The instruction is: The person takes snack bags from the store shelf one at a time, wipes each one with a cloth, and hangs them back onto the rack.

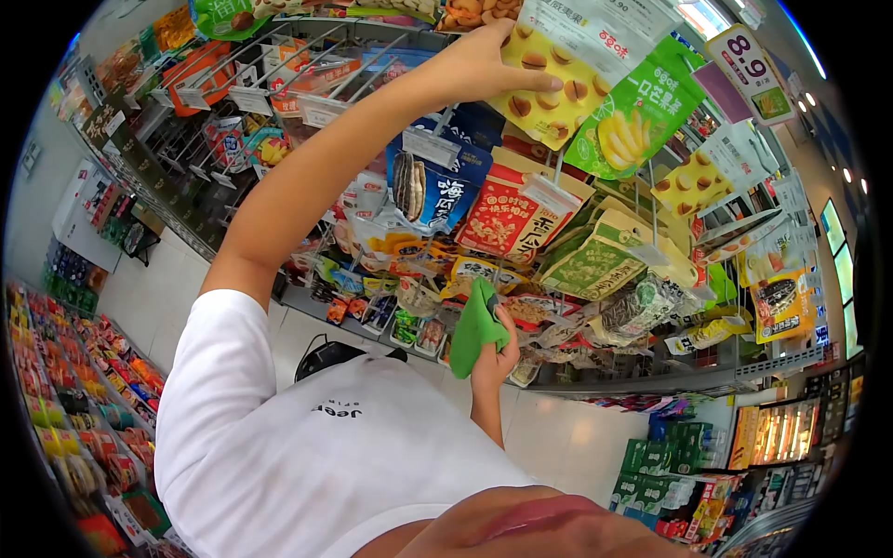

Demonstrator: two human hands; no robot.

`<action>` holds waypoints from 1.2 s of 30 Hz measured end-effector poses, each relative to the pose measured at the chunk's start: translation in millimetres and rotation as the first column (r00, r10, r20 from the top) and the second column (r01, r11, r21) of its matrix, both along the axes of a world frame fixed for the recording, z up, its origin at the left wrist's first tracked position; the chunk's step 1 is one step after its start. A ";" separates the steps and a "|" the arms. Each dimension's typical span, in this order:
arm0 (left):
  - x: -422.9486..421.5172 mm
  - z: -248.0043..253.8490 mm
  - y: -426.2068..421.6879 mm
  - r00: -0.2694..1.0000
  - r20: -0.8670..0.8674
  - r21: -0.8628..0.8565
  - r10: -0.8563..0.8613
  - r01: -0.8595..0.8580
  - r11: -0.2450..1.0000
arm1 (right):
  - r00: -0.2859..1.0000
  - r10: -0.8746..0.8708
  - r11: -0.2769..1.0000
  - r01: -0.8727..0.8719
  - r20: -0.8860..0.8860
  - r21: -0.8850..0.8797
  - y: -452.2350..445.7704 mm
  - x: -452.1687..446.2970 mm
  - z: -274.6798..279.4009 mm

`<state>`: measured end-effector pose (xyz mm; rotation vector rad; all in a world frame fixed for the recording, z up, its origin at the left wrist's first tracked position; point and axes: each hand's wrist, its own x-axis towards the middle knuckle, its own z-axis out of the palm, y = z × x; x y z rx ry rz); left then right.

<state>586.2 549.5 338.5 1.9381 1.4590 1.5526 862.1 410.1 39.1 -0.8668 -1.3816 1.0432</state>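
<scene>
My left hand (507,70) reaches up to the shelf rack and holds the left side of a yellow and white macadamia nut bag (544,88). Its thumb lies across the front of the bag, while the other fingers are partly hidden behind it. Lower down, close to my chest, my right hand (498,358) is closed around a folded green cloth (477,330). Touching the nut bag's right side is a green dried-mango bag (635,116). Below my left hand hang a blue sunflower seed bag (437,181) and a red snack bag (516,209).
Metal hooks (270,88) with price tags stick out on the left. A price sign (749,70) reading 8.9 stands at upper right. More packets crowd the lower rack. Another stocked shelf (79,409) runs along the left, and green boxes (656,474) are stacked at lower right.
</scene>
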 end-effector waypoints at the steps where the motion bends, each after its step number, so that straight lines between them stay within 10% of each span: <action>1: -3.8 -6.9 9.1 0.997 -0.033 0.059 0.065 -0.063 0.996 | 1.000 -0.001 1.000 0.001 -0.001 0.001 0.5 0.1 -1.5; 9: -12.8 -2.3 -21.4 0.899 -0.335 0.123 0.282 -0.255 0.959 | 1.000 -0.006 1.000 0.005 0.021 0.021 -6.2 -6.7 5.7; 14: -16.2 -7.5 -27.3 0.933 -0.234 0.289 0.274 -0.203 0.936 | 0.999 0.002 1.000 -0.003 0.039 0.031 -14.2 -13.2 9.7; 20: -11.5 -1.9 -58.1 0.932 0.189 0.060 -0.310 0.304 0.951 | 1.000 -0.022 0.999 0.022 0.019 -0.027 -24.0 -15.6 6.9; 30: -6.5 -9.2 -73.2 0.743 0.456 -0.005 -0.490 0.553 0.833 | 0.993 -0.109 0.994 0.107 0.052 0.034 -41.3 -15.7 1.3; 36: 11.6 -35.6 -131.5 0.340 0.822 0.085 -0.458 0.721 0.688 | 0.970 -0.239 0.970 0.240 0.045 -0.032 -53.3 -3.4 -11.2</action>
